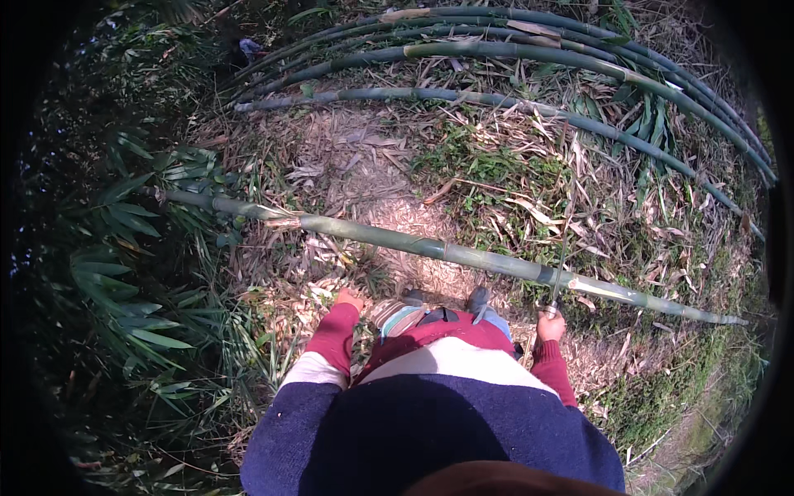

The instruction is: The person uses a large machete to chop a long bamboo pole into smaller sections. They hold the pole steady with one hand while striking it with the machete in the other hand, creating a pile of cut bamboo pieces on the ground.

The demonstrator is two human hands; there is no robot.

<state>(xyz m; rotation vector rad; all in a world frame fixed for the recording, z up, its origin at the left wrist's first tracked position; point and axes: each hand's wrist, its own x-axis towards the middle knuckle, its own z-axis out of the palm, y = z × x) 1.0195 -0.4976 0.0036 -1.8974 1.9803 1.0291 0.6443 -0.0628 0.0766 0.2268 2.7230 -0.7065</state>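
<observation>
In my right hand (551,326) is the handle of a machete (560,263), and its long thin blade points away from me. The blade crosses a green bamboo pole (405,242) lying on the ground in front of my feet; whether it touches the pole, I cannot tell. Pale chopped patches show on the pole near the blade and farther left. My left hand (351,298) hangs on the near side of the pole, apart from it, with nothing visible in it and its fingers loosely apart.
Several long bamboo poles (463,50) lie side by side at the far side. Leafy bamboo branches (132,306) crowd the left. Dry leaves and pale chips (413,207) litter the ground, with low green plants (484,157) beyond the pole. My boots (477,299) stand close to it.
</observation>
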